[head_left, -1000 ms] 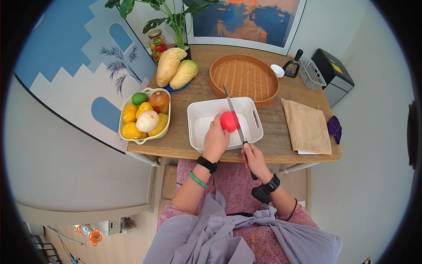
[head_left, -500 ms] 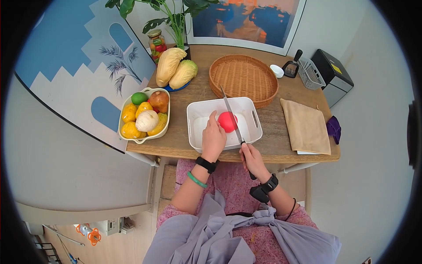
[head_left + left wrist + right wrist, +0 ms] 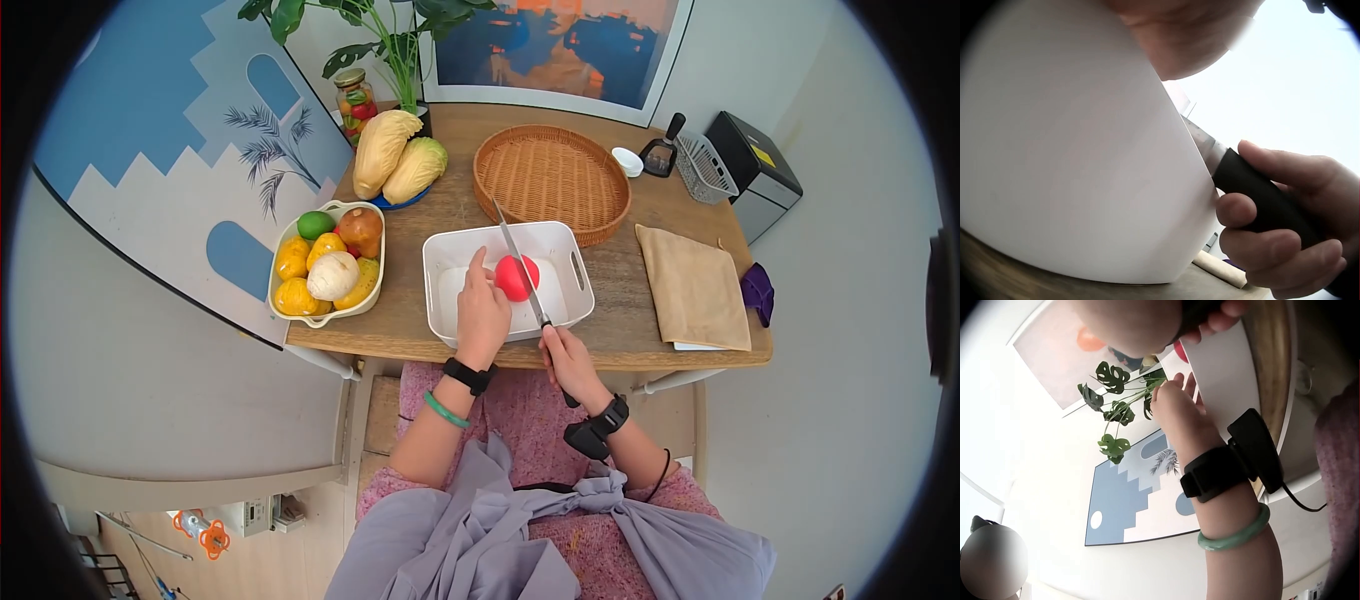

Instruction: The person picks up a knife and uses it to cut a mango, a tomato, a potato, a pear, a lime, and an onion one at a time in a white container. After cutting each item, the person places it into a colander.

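A smooth, bright red round thing [image 3: 511, 281] sits in a white rectangular bin [image 3: 440, 245] at the table's front; its kind is not plain. Across its top, in the head view, runs the long blade of a knife [image 3: 517, 254]. My right hand [image 3: 574, 362] grips the black knife handle [image 3: 1260, 197], fingers curled round it in the left wrist view. Over the bin's near side reaches my left hand [image 3: 482, 315], index finger extended and fingertips close to the left side of the red thing. In the right wrist view the left hand's fingers [image 3: 1178, 379] look loosely spread.
Left of the bin stands a cream basket [image 3: 372, 290] of fruit and vegetables. Behind are cabbages [image 3: 386, 150] on a blue plate and a round wicker tray [image 3: 482, 185]. A folded tan cloth [image 3: 692, 285] lies at the right, below a grey basket [image 3: 705, 165].
My left fingers have come off the red thing and the index finger has straightened, with the hand drawn slightly left. The knife stays over the red thing in my right hand.
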Tool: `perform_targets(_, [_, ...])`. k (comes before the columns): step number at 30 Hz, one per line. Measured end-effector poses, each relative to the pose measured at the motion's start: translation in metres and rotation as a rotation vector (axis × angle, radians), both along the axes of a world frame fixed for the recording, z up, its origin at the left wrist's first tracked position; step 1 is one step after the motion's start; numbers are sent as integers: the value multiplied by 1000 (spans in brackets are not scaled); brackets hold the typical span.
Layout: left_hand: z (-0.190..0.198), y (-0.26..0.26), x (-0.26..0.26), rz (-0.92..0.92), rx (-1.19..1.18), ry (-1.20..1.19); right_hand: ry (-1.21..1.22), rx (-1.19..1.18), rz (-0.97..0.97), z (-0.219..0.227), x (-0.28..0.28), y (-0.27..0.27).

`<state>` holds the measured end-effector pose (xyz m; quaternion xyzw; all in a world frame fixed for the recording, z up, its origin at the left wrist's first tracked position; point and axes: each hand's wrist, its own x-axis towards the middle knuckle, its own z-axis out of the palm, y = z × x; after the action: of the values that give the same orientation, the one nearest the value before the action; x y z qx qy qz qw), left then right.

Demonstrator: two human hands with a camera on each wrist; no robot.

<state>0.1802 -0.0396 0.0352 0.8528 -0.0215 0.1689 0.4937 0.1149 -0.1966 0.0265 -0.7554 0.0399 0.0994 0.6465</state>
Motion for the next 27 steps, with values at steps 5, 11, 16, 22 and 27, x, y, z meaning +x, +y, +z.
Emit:
perform_targets(5, [-6,0,-4,21,-145,-253,-13,-27,18,-4,0,4])
perform_targets(11, [-6,1,-3,21,-210,-242,-13,-34,8,-1,-1,9])
perform_targets(16, [12,12,-8,-52,-267,-263,-31,-24,21,-1,1,8])
perform_targets(22, [37,44,-4,-19,-174,-330,-3,-10,23,8,-4,14])
perform_targets(27, [16,54,11,72,-446,-212,1,-17,46,0,0,14])
